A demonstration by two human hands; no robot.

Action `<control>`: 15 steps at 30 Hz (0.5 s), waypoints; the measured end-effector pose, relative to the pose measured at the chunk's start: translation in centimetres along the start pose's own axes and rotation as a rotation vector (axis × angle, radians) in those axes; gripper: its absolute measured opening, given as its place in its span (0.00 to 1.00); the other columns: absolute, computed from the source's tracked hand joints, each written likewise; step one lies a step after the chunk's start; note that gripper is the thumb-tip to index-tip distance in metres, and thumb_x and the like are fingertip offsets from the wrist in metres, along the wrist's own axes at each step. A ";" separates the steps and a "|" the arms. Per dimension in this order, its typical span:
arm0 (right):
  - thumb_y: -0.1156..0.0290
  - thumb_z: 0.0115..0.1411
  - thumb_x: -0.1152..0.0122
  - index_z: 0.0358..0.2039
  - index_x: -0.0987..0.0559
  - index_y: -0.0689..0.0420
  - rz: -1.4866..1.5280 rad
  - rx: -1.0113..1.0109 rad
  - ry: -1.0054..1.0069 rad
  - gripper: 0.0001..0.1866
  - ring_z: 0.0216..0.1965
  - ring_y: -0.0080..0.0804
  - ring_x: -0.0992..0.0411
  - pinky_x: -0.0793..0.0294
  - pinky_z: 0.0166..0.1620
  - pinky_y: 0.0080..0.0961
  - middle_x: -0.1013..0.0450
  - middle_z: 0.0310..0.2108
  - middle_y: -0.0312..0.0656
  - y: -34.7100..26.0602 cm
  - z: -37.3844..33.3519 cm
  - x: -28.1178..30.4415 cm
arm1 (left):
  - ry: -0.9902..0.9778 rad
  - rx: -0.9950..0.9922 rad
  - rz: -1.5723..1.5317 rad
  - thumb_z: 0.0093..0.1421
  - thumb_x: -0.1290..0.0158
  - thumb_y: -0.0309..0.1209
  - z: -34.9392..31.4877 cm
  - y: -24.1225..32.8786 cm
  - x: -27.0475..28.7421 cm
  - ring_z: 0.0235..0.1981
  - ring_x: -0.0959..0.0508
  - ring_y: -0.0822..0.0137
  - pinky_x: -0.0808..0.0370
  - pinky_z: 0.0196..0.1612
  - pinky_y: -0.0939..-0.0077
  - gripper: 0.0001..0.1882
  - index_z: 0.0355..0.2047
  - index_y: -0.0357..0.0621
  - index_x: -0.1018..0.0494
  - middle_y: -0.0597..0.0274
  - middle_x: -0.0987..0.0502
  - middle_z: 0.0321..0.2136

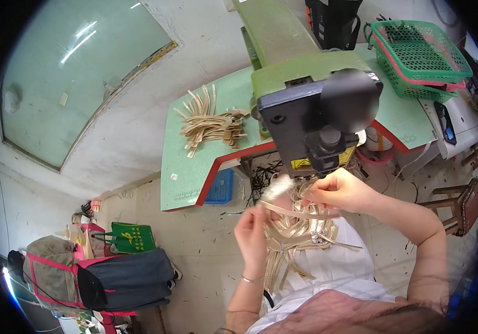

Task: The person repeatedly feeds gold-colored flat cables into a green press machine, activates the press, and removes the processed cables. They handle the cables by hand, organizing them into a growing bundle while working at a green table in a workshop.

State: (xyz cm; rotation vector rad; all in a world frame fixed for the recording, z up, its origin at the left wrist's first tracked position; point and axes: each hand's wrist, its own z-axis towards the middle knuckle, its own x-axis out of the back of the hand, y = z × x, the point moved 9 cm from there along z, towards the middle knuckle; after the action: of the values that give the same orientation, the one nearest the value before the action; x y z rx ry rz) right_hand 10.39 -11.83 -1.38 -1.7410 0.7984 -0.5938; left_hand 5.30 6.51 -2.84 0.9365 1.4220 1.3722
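Note:
My left hand (251, 231) is closed on one end of a gold strap (292, 212), which curves to the right below my right hand; part of it is smeared by motion. Just under the black head (300, 119) of a green machine (278, 33), my right hand (339, 192) has its thumb and fingers pinched together. Whatever is between those fingertips is too small to make out. A heap of similar gold straps (289, 253) lies across my lap on white cloth (333, 270), beneath both hands.
Another pile of gold straps (211, 125) lies on the green tabletop (183, 172), left of the machine. Stacked green and pink baskets (422, 53) stand at the back right, near a phone (445, 122). A wooden stool (461, 206) is at right; bags (122, 281) sit at lower left.

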 end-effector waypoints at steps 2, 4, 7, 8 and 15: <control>0.65 0.60 0.47 0.29 0.19 0.60 -0.040 -0.007 -0.021 0.13 0.20 0.13 0.39 0.39 0.25 0.16 0.35 0.15 0.28 1.2 0.2 -0.5 | 0.106 -0.067 0.093 0.65 0.57 0.36 3.6 0.8 3.4 0.25 0.34 0.78 0.37 0.30 0.84 0.14 0.24 0.41 0.32 0.70 0.32 0.21; 0.65 0.60 0.47 0.29 0.20 0.60 -0.079 -0.061 -0.022 0.13 0.19 0.14 0.39 0.38 0.25 0.17 0.35 0.15 0.29 4.6 0.7 -0.9 | 0.103 -0.206 0.304 0.65 0.57 0.38 10.2 3.1 6.2 0.23 0.40 0.79 0.40 0.27 0.83 0.15 0.26 0.41 0.31 0.72 0.37 0.19; 0.65 0.59 0.47 0.32 0.19 0.60 -0.208 0.039 -0.035 0.13 0.19 0.17 0.37 0.37 0.25 0.19 0.31 0.16 0.31 8.1 1.4 -2.0 | 0.034 -0.270 0.587 0.60 0.54 0.43 21.6 7.8 5.3 0.25 0.29 0.69 0.34 0.34 0.75 0.21 0.27 0.35 0.26 0.60 0.26 0.20; 0.65 0.59 0.47 0.34 0.20 0.58 -0.350 -0.039 -0.039 0.12 0.20 0.18 0.35 0.35 0.25 0.21 0.28 0.19 0.34 10.3 1.5 -2.2 | 0.108 -0.375 0.917 0.56 0.54 0.47 24.9 9.5 4.3 0.28 0.24 0.58 0.32 0.38 0.70 0.22 0.29 0.39 0.23 0.54 0.22 0.23; 0.62 0.56 0.47 0.31 0.21 0.57 -0.541 0.171 0.001 0.12 0.24 0.39 0.28 0.29 0.30 0.32 0.26 0.24 0.45 14.4 1.9 -7.1 | -0.316 -0.229 1.352 0.57 0.54 0.54 38.3 -7.4 4.0 0.48 0.28 0.52 0.46 0.59 0.55 0.26 0.37 0.43 0.23 0.46 0.26 0.44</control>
State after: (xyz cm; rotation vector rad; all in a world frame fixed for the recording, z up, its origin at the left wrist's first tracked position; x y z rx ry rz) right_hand 3.89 -8.06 -15.73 -1.7971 0.2552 -0.9912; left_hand 41.25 20.95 -8.96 1.9833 0.2282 2.0835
